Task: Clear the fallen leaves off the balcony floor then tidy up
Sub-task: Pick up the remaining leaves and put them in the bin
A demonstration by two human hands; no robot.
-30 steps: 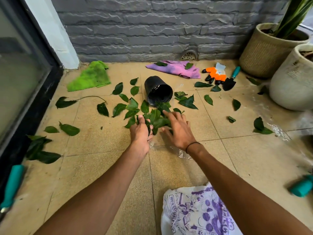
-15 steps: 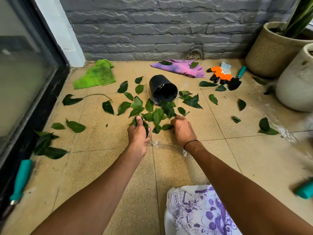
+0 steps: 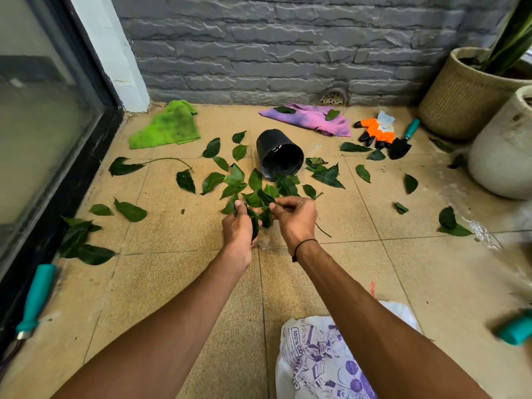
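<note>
Fallen dark green leaves scattered over tan tiled balcony floor, thickest at frame centre just below mouth of black plastic nursery pot; more along left edge by the black door frame, a few at centre right.

Largest to smallest: grey stone-brick wall across top. Glass sliding door w/ the black frame, left side. Woven beige planter w/ green plant upper right, white rounded ceramic pot just below it, right edge. White bag w/ purple print bottom centre-right. Lime green cloth upper left by wall corner. Purple-pink cloth upper centre, 2 leaves on it. Black plastic nursery pot on its side, mouth toward cam. Orange/white/black glove upper right, small black trowel w/ teal handle just beside it. Teal-handled tool lower left; another teal handle lower right, blurred.

Left hand at centre, fingers curled round a bunch of leaves. Right hand just beside it, fingers curled, pinching leaves at the top of the same bunch; thin black band on wrist.
</note>
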